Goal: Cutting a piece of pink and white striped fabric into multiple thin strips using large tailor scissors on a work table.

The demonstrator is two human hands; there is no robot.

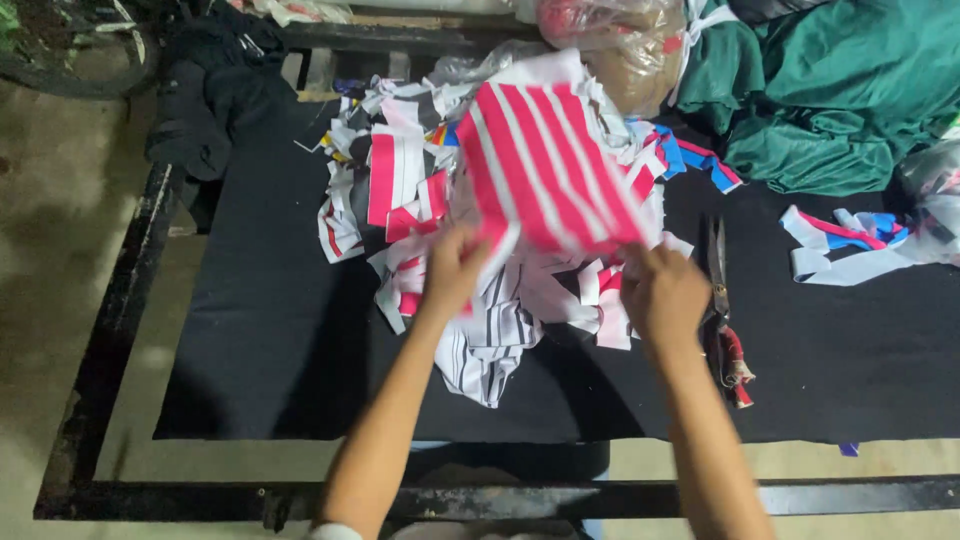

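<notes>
Black cloth is covering the surface (280,340), and a dark metal frame (110,330) is bordering it at the near edge. Both hands are working just above it: the left hand (452,268) is pinching the lower left corner of a pink-and-white striped fabric piece (545,165), and the right hand (662,290) is gripping its lower right corner, the two hands well apart and holding the piece raised and spread. The piece is appearing light, limp and thin, likely to droop wherever unsupported; the corners or edges are judged the sound places to hold it. Beneath it a heap of striped offcuts (480,330) is lying, with scissors (722,300) just beside the right hand. Farther off, green cloth (830,100) is lying bunched.
</notes>
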